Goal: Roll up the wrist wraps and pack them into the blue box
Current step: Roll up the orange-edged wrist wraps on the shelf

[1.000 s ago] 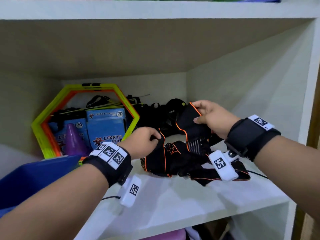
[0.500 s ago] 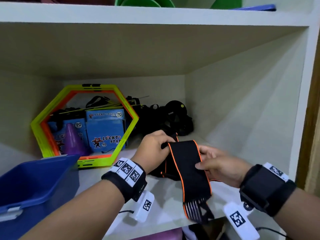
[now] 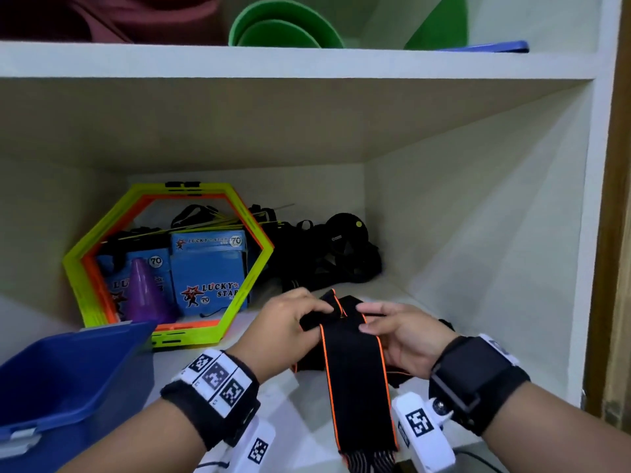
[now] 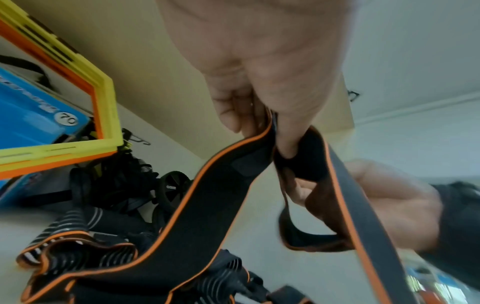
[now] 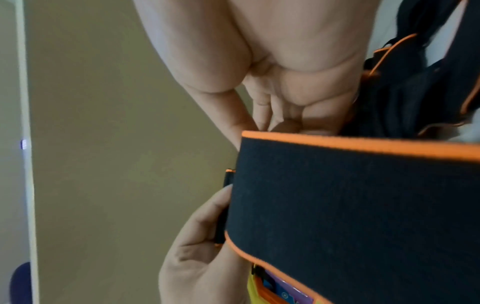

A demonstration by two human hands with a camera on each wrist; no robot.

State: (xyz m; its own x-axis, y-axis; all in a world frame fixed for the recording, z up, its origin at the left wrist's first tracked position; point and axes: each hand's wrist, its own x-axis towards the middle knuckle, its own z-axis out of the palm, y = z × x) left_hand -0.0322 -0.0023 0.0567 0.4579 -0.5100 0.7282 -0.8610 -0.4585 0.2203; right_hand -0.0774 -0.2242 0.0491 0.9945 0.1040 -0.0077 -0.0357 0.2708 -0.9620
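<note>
Wrist wrap lifted and squared up, roll about to start

Wrist wrap [image 3: 353, 367] now hangs as one flat black band with orange edging, its top end held between my two hands above the shelf [image 3: 307, 414]. A second ago it was still bunched with the others and I was pulling it up out of the pile; half a second ago it was already hanging straight. Since then my hands have closed in on the top edge.

My left hand [image 3: 290, 327] pinches the top end, thumb and fingers folded round the fabric; the left wrist view shows the end doubled into a small loop under that grip. My right hand [image 3: 401, 337] holds the other edge, fingers curled behind the band and thumb in front. The striped tail [image 3: 370, 460] dangles over the front of the shelf.

I judge this to be the first turn of the roll: the end is tucked, the length hangs free and untwisted, so it should wind evenly. The remaining wraps [image 4: 109, 261] lie in a heap on the shelf beneath. The blue box [image 3: 68, 387] waits to my left, nothing visible inside it.
</note>
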